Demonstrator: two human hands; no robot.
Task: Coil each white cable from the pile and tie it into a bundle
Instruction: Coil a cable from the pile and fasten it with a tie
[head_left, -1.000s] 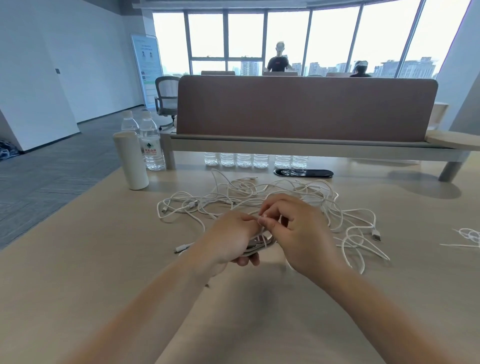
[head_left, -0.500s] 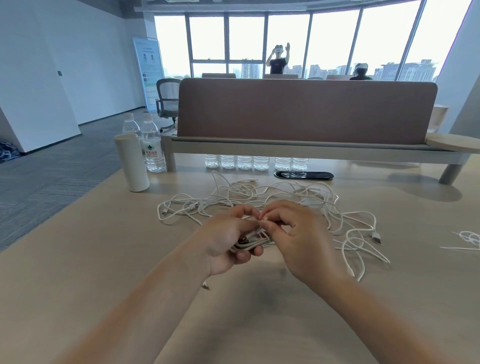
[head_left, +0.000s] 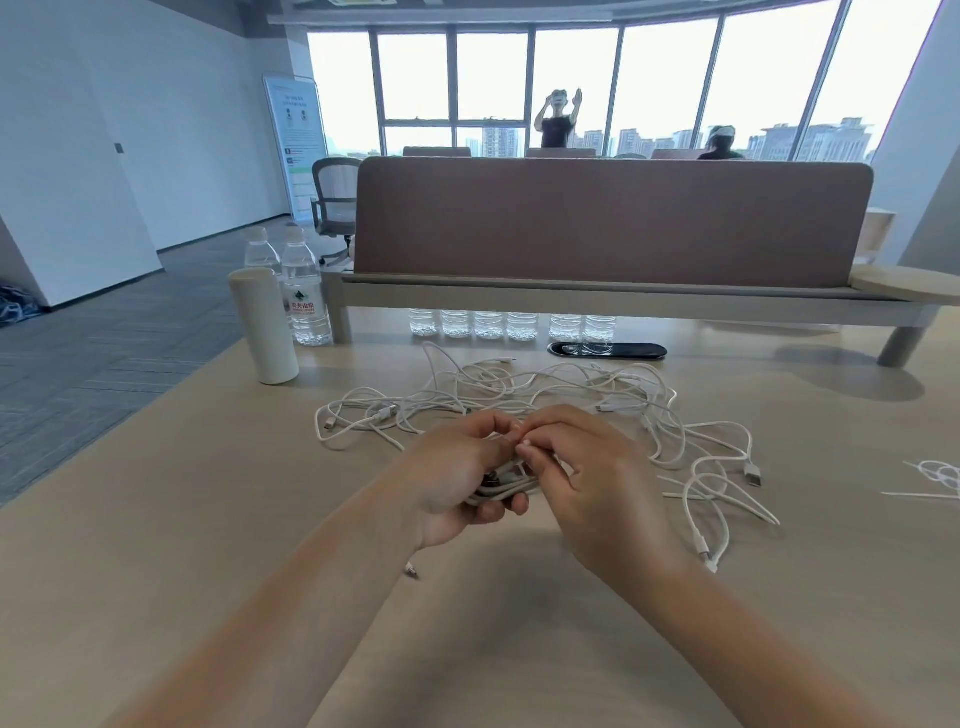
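A coiled white cable (head_left: 503, 484) sits in my left hand (head_left: 457, 473), whose fingers curl under and round the coil. My right hand (head_left: 587, 467) meets it from the right, fingertips pinching at the top of the coil where thumb and finger touch. What the fingertips pinch is too small to tell. Behind both hands a tangled pile of white cables (head_left: 545, 395) spreads over the wooden table (head_left: 156, 519). One loose plug end (head_left: 412, 570) lies below my left wrist.
A white cylinder bottle (head_left: 262, 325) and two water bottles (head_left: 304, 291) stand at the back left. A black oval plate (head_left: 607, 350) and a row of small bottles (head_left: 511, 325) lie under the desk divider (head_left: 613, 223). White ties (head_left: 935, 478) lie at the right edge.
Both hands have stayed together over the coil and drifted slightly toward me. The fingertips have shifted a little at the top of the bundle.
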